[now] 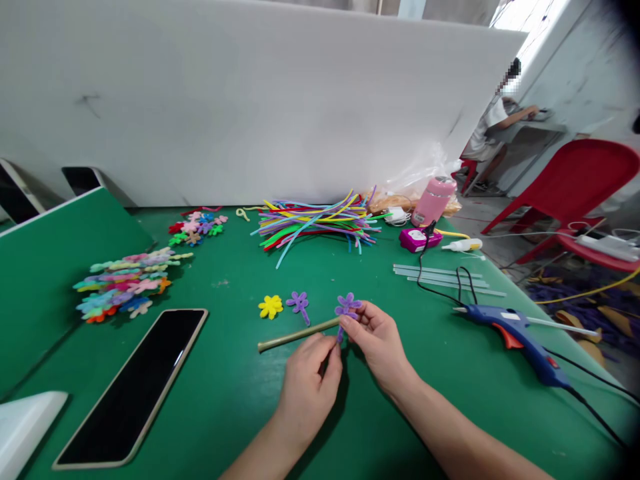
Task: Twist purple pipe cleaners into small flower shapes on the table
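My right hand (383, 343) pinches a purple pipe-cleaner flower (347, 302) between thumb and fingers. Just below it, my left hand (311, 373) is closed, its thumb and finger pressed together at the flower's short purple stem. A thin olive-green stick (295, 336) lies on the green table, its right end passing behind the fingers. Beyond the stick rest a second purple pipe-cleaner flower (299, 301) with a stem and a yellow flower (271, 307), neither touched by a hand.
Colourful pipe cleaners (315, 223) lie in a bundle at the back. Small flowers (125, 283) are heaped at left, near a phone (133, 387). To the right are a blue glue gun (520, 333), clear glue sticks (445, 279), a purple power socket (419, 240) and a pink bottle (433, 201).
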Demonstrator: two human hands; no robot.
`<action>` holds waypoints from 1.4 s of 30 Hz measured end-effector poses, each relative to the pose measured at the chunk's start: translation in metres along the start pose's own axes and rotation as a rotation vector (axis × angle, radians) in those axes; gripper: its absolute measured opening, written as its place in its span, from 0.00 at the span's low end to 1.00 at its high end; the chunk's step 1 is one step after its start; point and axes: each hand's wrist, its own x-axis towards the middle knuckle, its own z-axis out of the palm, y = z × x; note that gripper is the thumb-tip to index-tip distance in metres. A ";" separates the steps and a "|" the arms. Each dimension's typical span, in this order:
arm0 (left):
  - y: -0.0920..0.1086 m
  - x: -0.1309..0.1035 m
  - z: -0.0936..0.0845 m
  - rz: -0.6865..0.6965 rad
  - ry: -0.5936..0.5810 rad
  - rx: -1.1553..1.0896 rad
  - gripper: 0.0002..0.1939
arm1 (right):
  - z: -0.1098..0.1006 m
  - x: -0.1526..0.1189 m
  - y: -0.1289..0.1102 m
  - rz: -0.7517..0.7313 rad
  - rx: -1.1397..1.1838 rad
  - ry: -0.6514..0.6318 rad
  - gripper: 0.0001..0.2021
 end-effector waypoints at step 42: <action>0.001 0.005 -0.003 -0.502 -0.110 -0.506 0.11 | 0.001 -0.001 0.001 -0.036 0.018 -0.035 0.11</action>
